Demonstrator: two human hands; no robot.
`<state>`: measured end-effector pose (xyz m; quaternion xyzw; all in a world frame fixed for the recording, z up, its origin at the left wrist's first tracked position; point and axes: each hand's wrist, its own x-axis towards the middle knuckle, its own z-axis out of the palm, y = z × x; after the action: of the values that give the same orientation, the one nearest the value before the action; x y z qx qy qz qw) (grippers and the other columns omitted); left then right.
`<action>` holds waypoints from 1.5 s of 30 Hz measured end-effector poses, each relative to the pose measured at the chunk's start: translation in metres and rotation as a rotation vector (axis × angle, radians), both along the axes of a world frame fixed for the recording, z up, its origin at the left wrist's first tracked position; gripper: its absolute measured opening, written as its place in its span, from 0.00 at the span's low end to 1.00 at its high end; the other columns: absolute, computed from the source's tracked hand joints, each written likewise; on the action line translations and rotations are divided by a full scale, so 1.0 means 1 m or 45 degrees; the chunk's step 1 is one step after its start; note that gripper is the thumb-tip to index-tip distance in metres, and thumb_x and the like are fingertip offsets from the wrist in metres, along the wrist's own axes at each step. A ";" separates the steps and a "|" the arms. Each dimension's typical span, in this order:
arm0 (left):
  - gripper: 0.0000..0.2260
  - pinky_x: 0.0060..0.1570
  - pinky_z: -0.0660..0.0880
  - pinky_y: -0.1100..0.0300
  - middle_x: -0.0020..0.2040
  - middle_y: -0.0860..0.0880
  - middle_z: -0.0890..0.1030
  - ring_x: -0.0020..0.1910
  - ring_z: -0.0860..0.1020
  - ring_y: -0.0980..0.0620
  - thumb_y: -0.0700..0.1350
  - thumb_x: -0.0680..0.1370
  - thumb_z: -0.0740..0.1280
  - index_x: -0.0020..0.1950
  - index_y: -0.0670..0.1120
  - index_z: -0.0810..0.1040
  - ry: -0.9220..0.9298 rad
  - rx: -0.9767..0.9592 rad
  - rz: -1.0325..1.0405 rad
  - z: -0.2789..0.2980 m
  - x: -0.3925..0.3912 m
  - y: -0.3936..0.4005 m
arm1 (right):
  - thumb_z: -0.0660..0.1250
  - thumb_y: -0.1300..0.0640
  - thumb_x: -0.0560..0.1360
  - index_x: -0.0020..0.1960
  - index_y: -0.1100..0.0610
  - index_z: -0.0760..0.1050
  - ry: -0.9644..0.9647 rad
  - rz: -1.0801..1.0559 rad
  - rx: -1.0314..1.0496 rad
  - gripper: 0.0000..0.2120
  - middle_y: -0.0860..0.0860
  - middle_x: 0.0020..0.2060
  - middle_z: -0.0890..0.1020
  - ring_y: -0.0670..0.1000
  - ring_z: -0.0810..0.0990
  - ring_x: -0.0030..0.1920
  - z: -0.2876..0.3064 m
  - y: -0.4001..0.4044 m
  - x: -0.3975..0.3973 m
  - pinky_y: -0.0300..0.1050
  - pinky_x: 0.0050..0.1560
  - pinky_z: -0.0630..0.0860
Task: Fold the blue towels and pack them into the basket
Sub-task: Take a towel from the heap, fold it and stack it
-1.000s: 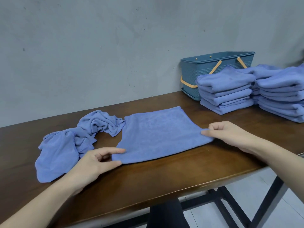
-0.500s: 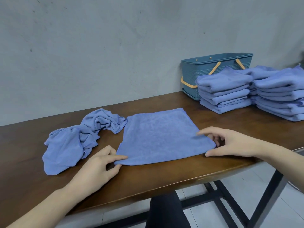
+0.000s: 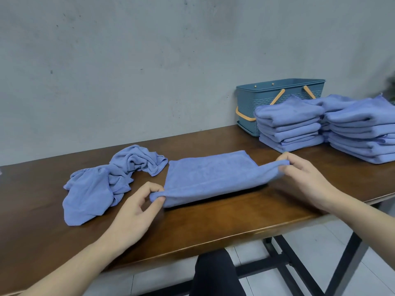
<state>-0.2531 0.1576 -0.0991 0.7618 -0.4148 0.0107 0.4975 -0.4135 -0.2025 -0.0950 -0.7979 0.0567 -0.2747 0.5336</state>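
Note:
A blue towel (image 3: 209,174), folded once, lies flat in the middle of the brown table (image 3: 213,223). My left hand (image 3: 136,212) pinches its near left corner between thumb and fingers. My right hand (image 3: 307,182) pinches the near right corner, and the near edge hangs lifted off the wood between both hands. A teal basket (image 3: 254,103) with orange handles stands at the back right against the wall; its inside is hidden.
A crumpled blue towel (image 3: 102,186) lies left of the flat one. Two stacks of folded blue towels (image 3: 290,127) (image 3: 363,129) stand in front of the basket at the right. The table's front edge runs close below my hands.
Both hands went from resting at the towel's near corners to pinching them, and the near edge has risen off the table.

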 end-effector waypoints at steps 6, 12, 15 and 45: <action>0.08 0.50 0.75 0.57 0.48 0.51 0.83 0.48 0.80 0.54 0.39 0.83 0.64 0.56 0.52 0.76 0.374 -0.206 0.046 0.004 0.003 -0.017 | 0.63 0.55 0.83 0.45 0.49 0.81 0.078 -0.141 0.216 0.11 0.48 0.44 0.85 0.47 0.81 0.49 0.006 0.012 0.010 0.46 0.52 0.74; 0.13 0.33 0.67 0.64 0.34 0.44 0.71 0.29 0.68 0.56 0.38 0.83 0.60 0.53 0.58 0.69 0.181 -0.085 0.216 0.002 0.028 -0.034 | 0.63 0.51 0.83 0.52 0.51 0.79 0.179 -0.305 0.020 0.07 0.47 0.48 0.83 0.45 0.79 0.50 0.000 0.007 0.029 0.42 0.52 0.71; 0.11 0.30 0.64 0.62 0.34 0.46 0.70 0.29 0.67 0.54 0.38 0.83 0.59 0.55 0.56 0.68 0.102 -0.011 0.362 0.007 0.050 -0.056 | 0.61 0.52 0.83 0.49 0.51 0.75 0.262 -0.417 -0.183 0.07 0.48 0.41 0.78 0.44 0.74 0.40 0.003 0.001 0.049 0.40 0.40 0.67; 0.12 0.48 0.69 0.68 0.51 0.54 0.72 0.47 0.74 0.55 0.40 0.79 0.68 0.47 0.59 0.74 -0.047 0.442 0.297 -0.015 0.121 -0.076 | 0.76 0.45 0.72 0.61 0.39 0.74 0.584 -0.155 -0.213 0.20 0.52 0.47 0.85 0.50 0.83 0.51 0.006 -0.029 0.090 0.47 0.54 0.78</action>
<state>-0.1317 0.0820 -0.1140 0.8787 -0.3282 0.0105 0.3464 -0.3233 -0.2312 -0.0892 -0.8758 0.2015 -0.1217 0.4214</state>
